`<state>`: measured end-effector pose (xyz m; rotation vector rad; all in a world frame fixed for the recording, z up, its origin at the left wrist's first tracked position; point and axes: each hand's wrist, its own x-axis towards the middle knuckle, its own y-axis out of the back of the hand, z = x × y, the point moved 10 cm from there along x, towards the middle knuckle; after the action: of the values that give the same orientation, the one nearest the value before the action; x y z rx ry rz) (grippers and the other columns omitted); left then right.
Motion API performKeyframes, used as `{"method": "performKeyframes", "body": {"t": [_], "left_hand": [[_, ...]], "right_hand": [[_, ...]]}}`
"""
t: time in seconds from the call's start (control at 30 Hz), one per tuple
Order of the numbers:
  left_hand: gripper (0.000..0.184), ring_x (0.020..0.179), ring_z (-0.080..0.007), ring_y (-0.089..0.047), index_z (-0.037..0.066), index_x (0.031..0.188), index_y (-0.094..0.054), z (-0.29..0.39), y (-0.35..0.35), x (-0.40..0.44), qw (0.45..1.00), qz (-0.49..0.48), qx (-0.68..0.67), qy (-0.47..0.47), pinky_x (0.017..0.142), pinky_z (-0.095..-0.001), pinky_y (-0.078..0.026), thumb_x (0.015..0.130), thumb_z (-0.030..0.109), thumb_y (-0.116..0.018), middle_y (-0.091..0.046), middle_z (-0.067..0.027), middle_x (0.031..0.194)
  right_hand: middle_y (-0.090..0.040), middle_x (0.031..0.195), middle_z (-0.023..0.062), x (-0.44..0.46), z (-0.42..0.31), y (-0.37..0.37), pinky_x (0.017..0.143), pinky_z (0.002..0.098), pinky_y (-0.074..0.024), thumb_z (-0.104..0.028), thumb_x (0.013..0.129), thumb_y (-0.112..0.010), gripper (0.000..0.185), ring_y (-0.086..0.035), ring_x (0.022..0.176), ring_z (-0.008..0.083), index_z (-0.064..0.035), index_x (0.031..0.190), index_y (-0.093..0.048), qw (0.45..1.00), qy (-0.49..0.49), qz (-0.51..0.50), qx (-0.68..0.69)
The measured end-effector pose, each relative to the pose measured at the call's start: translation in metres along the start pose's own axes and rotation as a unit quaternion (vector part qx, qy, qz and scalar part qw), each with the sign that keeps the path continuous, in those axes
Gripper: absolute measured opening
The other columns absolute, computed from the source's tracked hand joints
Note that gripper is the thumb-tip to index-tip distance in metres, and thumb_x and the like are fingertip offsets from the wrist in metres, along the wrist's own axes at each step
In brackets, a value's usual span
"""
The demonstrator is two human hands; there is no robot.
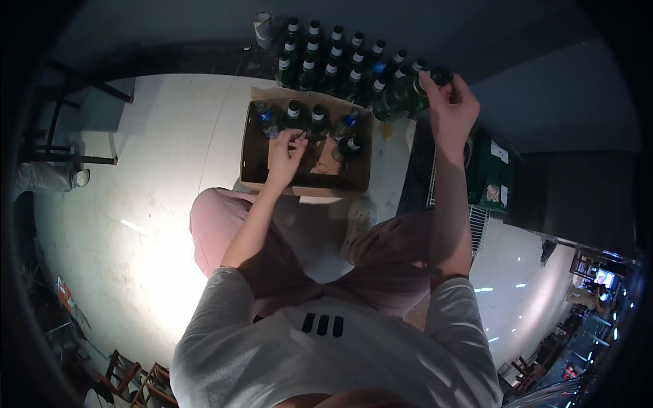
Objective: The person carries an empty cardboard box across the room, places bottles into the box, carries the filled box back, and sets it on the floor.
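Note:
A cardboard box (306,190) lies open on the floor, holding several bottles, among them a green bottle (294,117) and a clear bottle with a blue label (266,121). My left hand (288,155) is over the box's left part, fingers pinched near the green bottle; what they hold, if anything, is too small to make out. At the right, my right hand (451,109) grips a green bottle (401,98) by its neck, the bottle tilted with its base toward the left. Rows of green bottles (330,73) stand behind the box.
A white cup-like container (262,28) stands by the wall at the top. Dark metal legs (95,160) are at the left. At the right are a green crate (491,173) and a wire rack (479,228). My knees flank the near side of the box.

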<state>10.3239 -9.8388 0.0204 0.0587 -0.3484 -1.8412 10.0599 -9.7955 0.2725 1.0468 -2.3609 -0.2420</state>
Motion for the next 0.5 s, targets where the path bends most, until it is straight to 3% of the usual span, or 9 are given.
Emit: {"method": "performKeyframes", "body": {"t": [0.17,0.27,0.3,0.4,0.5], "left_hand": [[0.019,0.081,-0.0224,-0.058,-0.001,0.100,-0.056,-0.003,0.032,-0.004,0.999,0.041,-0.005,0.001,0.074,-0.0305,-0.045,0.084,0.008,-0.058,-0.055,-0.0137,0.096],[0.020,0.081,-0.0227,-0.058,0.000,0.101,-0.056,-0.015,0.044,-0.009,0.999,0.053,0.005,-0.006,0.073,-0.0307,-0.045,0.084,0.009,-0.059,-0.055,-0.0136,0.096],[0.020,0.081,-0.0229,-0.058,0.000,0.101,-0.055,-0.017,0.047,-0.010,0.998,0.054,0.011,0.002,0.073,-0.0308,-0.045,0.083,0.010,-0.059,-0.055,-0.0136,0.096],[0.021,0.081,-0.0233,-0.057,0.000,0.101,-0.055,-0.018,0.048,-0.014,0.998,0.054,0.012,0.013,0.072,-0.0315,-0.045,0.083,0.011,-0.059,-0.054,-0.0138,0.095],[0.022,0.080,-0.0232,-0.057,0.000,0.102,-0.055,-0.010,0.040,-0.017,0.999,0.046,0.010,0.013,0.071,-0.0318,-0.046,0.083,0.011,-0.060,-0.053,-0.0140,0.094]], "right_hand": [[-0.033,0.054,-0.0076,-0.025,-0.022,-0.031,0.046,0.0172,-0.0243,-0.015,0.074,-0.076,0.036,-0.028,0.050,0.0013,-0.0060,0.061,-0.043,0.992,-0.046,-0.078,0.084],[-0.035,0.055,-0.0059,-0.045,-0.009,-0.067,0.046,0.0192,-0.0285,-0.019,0.074,-0.076,0.035,-0.030,0.050,0.0025,-0.0039,0.062,-0.046,0.981,-0.038,-0.154,0.114],[-0.037,0.053,-0.0045,-0.052,-0.011,-0.072,0.046,0.0218,-0.0305,-0.023,0.074,-0.075,0.033,-0.032,0.049,0.0034,-0.0016,0.066,-0.051,0.989,-0.016,-0.146,0.006],[-0.045,0.051,0.0009,-0.075,0.005,-0.101,0.047,0.0242,-0.0344,-0.022,0.071,-0.075,0.026,-0.042,0.048,0.0076,-0.0014,0.076,-0.060,0.976,-0.027,-0.209,-0.051],[-0.049,0.053,0.0029,-0.097,0.061,-0.132,0.048,0.0252,-0.0359,-0.019,0.071,-0.075,0.023,-0.045,0.048,0.0097,-0.0017,0.079,-0.062,0.973,-0.019,-0.227,-0.016]]}}
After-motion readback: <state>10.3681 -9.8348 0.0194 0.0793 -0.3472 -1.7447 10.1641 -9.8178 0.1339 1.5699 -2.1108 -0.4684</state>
